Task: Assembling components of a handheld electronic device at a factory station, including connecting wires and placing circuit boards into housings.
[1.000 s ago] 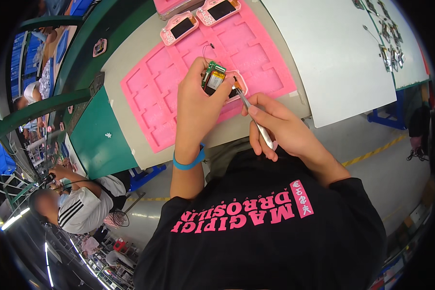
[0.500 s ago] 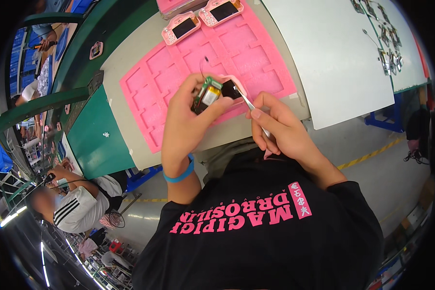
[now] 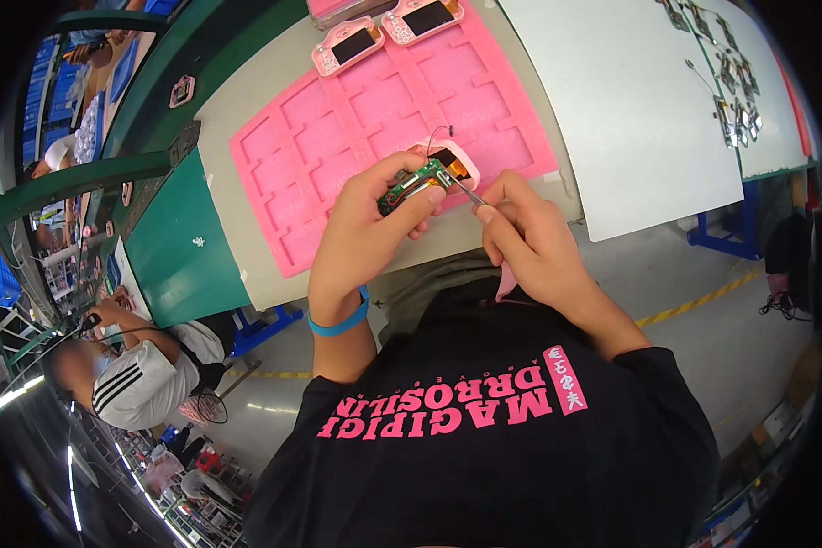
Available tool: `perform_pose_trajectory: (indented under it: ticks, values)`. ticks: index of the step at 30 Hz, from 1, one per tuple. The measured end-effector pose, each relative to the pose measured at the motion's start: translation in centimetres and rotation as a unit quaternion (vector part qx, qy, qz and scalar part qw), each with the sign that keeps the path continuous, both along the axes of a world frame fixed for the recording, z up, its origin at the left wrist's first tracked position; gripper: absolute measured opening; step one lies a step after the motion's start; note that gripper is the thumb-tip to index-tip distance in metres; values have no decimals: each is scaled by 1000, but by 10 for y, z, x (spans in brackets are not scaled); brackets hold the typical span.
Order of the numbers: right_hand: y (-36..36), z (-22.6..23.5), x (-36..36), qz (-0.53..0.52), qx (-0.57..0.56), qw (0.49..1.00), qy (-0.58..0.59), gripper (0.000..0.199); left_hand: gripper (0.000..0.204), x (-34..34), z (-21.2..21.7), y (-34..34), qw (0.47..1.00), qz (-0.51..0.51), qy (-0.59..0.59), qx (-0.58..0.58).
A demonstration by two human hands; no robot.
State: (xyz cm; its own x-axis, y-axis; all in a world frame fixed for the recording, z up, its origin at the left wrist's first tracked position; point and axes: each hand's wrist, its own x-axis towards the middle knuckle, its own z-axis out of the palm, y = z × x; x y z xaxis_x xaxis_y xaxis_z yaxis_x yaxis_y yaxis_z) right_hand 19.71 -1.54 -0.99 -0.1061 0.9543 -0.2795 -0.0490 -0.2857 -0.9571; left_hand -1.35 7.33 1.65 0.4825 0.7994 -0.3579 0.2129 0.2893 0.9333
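Observation:
My left hand (image 3: 361,219) is closed around a green circuit board (image 3: 436,170) with thin wires on it. Just behind the board is a pink handheld-console housing (image 3: 470,163), its dark screen and orange ribbon cable partly showing; whether my left fingers also grip it is hard to see. One thin lead with a small dark plug rises from the board. My right hand (image 3: 534,237) pinches metal tweezers (image 3: 471,194), whose tips meet the board's right edge near the ribbon.
Under my hands lies a pink foam tray (image 3: 381,102) with moulded recesses. Two pink consoles, a left one (image 3: 347,47) and a right one (image 3: 420,20), rest at its far edge. Several small boards (image 3: 735,110) lie on the white surface (image 3: 630,119) to the right. A person (image 3: 155,374) sits at left.
The board has turned in my left hand, so its green face shows in place of the silver-and-yellow part. The ribbon cable has come into sight. The tweezer tips have moved from the screen to the board.

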Motion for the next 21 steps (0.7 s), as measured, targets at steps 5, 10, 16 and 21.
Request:
perform_pose_trajectory:
  ticks: [5,10,16,21]
  values:
    - [-1,2,3,16,-14,1000,-7,5,25,4,-4,-2,1000,11,1,5]
    - [-8,-1,9,-9,-44,999,23,6,23,14,-9,-1,1000,11,-13,-1]
    - [-7,0,5,15,44,999,-22,11,8,23,-6,-6,989,85,102,66]
    - [-12,18,49,9,-16,995,-94,6,18,48,-3,-2,994,59,56,66]
